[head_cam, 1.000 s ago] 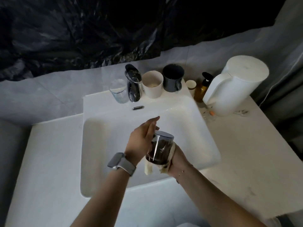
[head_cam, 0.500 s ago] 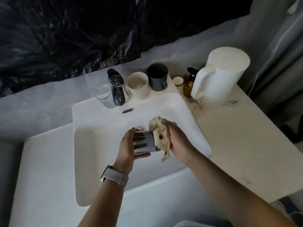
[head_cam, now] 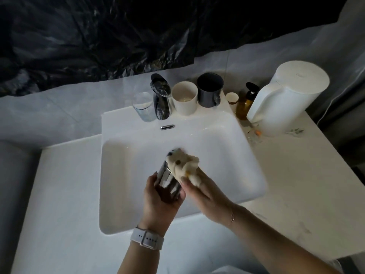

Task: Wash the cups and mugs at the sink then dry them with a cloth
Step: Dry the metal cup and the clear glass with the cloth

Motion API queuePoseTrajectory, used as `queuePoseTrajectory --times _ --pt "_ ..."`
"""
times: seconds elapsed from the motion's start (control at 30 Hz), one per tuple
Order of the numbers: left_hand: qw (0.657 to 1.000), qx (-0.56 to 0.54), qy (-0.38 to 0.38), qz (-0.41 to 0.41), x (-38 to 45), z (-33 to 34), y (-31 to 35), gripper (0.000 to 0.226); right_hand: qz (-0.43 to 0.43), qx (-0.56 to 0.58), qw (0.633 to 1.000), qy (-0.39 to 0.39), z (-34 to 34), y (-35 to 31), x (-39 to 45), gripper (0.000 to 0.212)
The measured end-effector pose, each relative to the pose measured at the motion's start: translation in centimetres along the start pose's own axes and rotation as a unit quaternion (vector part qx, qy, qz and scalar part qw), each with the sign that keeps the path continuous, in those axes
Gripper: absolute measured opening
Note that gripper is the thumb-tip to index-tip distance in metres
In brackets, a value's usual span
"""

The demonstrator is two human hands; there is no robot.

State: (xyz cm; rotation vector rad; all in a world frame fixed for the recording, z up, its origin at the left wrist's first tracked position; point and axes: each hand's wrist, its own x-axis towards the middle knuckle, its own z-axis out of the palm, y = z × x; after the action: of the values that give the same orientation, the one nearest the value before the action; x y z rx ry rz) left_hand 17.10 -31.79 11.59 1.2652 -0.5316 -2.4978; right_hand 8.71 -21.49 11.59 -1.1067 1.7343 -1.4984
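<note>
Two hands work one dark glass cup (head_cam: 167,182) over the sink (head_cam: 122,175). To dry it well, I judge the cloth (head_cam: 184,165) should be pushed into the mouth and twisted while the other hand counter-turns the cup, then run down the outer wall and base, keeping everything low over the basin in case it slips. The left hand (head_cam: 160,202) wraps its fingers round the cup's lower body, tilting the mouth away from the person. The right hand (head_cam: 205,192), just beside it, pinches the bunched cloth against the cup's rim. Beyond both hands wait a clear glass (head_cam: 143,107), a white cup (head_cam: 184,98) and a dark mug (head_cam: 209,89).
</note>
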Motion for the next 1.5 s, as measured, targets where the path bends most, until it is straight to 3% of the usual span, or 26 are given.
queuePoseTrajectory --times 0.13,0.27,0.33,0.4,0.47,0.53,0.6,0.7,0.8,0.87,0.93,1.0,1.1,1.2,1.27,1.37,1.43,1.5 --pt "0.999 -0.032 0.034 0.026 0.1 -0.7 0.0 0.032 0.112 -0.023 0.993 0.011 -1.1 0.6 1.7 0.057" --pt "0.997 -0.059 0.034 0.048 0.7 -1.2 0.9 0.033 0.029 -0.029 0.999 -0.032 1.3 -0.8 -1.1 0.032" --pt "0.997 -0.065 0.020 0.040 0.8 -1.3 0.4 0.032 -0.030 -0.086 0.995 -0.040 2.1 -1.8 0.0 0.032" --pt "0.997 -0.060 0.047 0.028 1.0 -1.5 0.1 0.028 -0.008 -0.121 0.992 -0.033 1.9 -1.8 1.4 0.036" --pt "0.996 -0.038 0.073 0.031 1.0 -1.9 0.5 0.027 0.080 -0.078 0.993 -0.024 0.7 -0.8 1.5 0.030" --pt "0.996 -0.027 0.071 0.051 0.7 -1.8 1.4 0.028 0.151 -0.037 0.987 -0.029 0.4 0.1 0.5 0.043" --pt "0.995 -0.010 0.063 0.071 0.6 -1.3 2.3 0.033 0.166 -0.001 0.986 -0.029 1.1 0.5 -0.8 0.036" --pt "0.995 0.020 0.045 0.087 0.3 -0.1 3.3 0.034 0.182 0.108 0.976 0.047 1.7 -0.9 -1.4 0.018" --pt "0.990 0.063 0.046 0.116 0.4 0.1 3.5 0.029 0.169 0.112 0.970 0.133 0.3 -1.7 -0.8 0.037" --pt "0.984 0.096 0.038 0.142 0.3 0.4 3.3 0.027 0.148 0.097 0.977 0.117 -0.2 -3.2 -0.4 0.045" --pt "0.979 0.129 0.035 0.154 0.1 0.9 2.8 0.031 0.120 0.076 0.984 0.111 -0.4 -4.8 0.2 0.038" --pt "0.972 0.166 0.041 0.160 -0.3 1.5 2.2 0.033 0.068 0.054 0.992 0.095 -0.5 -5.6 1.5 0.014" --pt "0.957 0.207 0.054 0.198 -1.4 2.4 1.2 0.036 0.027 -0.020 0.998 0.054 -0.3 -5.4 3.6 0.012" --pt "0.926 0.211 0.084 0.301 -1.6 2.9 0.7 0.019 0.113 0.040 0.990 0.079 -0.3 -5.0 5.2 0.036" --pt "0.876 0.253 0.082 0.402 -1.2 2.7 0.5 0.017 0.197 0.146 0.963 0.112 0.2 -4.4 6.3 0.050" --pt "0.775 0.354 0.052 0.522 -0.6 1.4 1.1 0.018 0.351 0.272 0.882 0.161 1.1 -3.7 7.0 0.035" --pt "0.721 0.409 0.032 0.558 0.1 0.8 1.7 0.020 0.377 0.306 0.859 0.166 1.7 -3.2 7.0 0.033" --pt "0.742 0.397 0.033 0.539 0.4 1.0 2.3 0.023 0.346 0.305 0.866 0.194 2.1 -3.7 7.1 0.032"
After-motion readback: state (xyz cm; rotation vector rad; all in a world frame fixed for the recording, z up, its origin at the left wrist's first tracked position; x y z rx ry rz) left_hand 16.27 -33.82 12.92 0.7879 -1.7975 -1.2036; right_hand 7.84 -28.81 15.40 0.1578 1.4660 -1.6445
